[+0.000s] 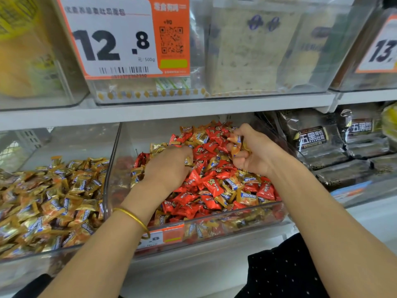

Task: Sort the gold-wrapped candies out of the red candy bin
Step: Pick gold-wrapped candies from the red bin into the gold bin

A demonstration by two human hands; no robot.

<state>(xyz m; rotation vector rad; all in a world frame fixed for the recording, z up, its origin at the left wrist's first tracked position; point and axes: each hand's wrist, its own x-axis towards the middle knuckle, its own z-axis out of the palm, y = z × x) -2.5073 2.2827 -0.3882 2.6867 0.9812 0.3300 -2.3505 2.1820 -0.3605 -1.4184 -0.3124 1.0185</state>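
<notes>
A clear bin (242,218) on the lower shelf holds red-wrapped candies (211,186) mixed with gold-wrapped candies (247,197). My left hand (167,166) lies knuckles-up in the pile, fingers curled down among the candies, a gold wrapper showing at its fingertips. My right hand (251,150) is raised over the back of the bin, palm toward me, fingers curled round several gold-wrapped candies. To the left, a second clear bin (64,252) is filled with gold-wrapped candies only.
Dark packaged bread (313,138) is stacked to the right of the bin. The shelf above carries clear boxes and a large orange price tag (126,37). A clear divider wall (112,164) separates the two candy bins. A gold bangle (134,219) circles my left wrist.
</notes>
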